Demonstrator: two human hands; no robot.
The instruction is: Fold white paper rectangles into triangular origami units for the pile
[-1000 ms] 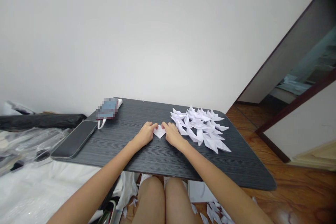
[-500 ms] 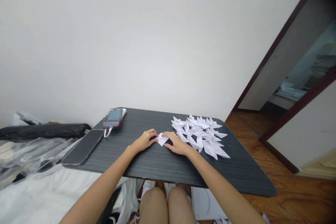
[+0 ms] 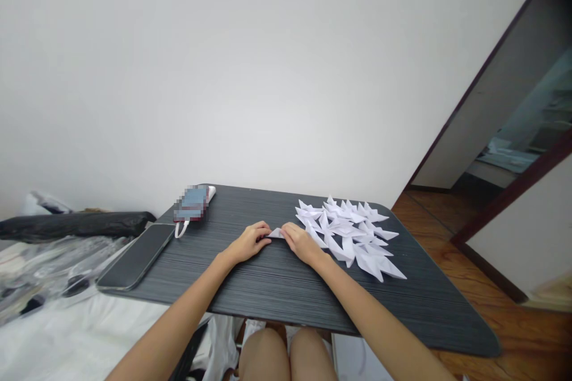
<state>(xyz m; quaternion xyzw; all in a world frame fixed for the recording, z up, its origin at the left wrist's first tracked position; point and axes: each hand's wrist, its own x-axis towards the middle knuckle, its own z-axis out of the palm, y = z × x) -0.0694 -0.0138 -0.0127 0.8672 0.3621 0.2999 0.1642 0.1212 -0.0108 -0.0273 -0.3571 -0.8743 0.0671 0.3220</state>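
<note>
Between my two hands a small piece of folded white paper (image 3: pixel 276 233) shows as a low triangle just above the dark table (image 3: pixel 250 286). My left hand (image 3: pixel 251 240) pinches its left end, thumb and fingers closed. My right hand (image 3: pixel 300 240) grips the right end, its fingers covering that part of the paper. Close to the right hand lies a spread of pointed white paper boats (image 3: pixel 348 226), several of them overlapping.
At the table's left edge rests a dark smartphone (image 3: pixel 136 256). Behind it is a blurred-out device (image 3: pixel 192 202) with a white cable (image 3: pixel 181 229). A white wall (image 3: pixel 286 71) rises behind the table. Plastic-wrapped items (image 3: pixel 80 256) lie at the left.
The paper, a diamond facing up half a second ago, now appears as a flatter triangle. My right hand's fingers have closed over its right end. The view has shifted slightly.
</note>
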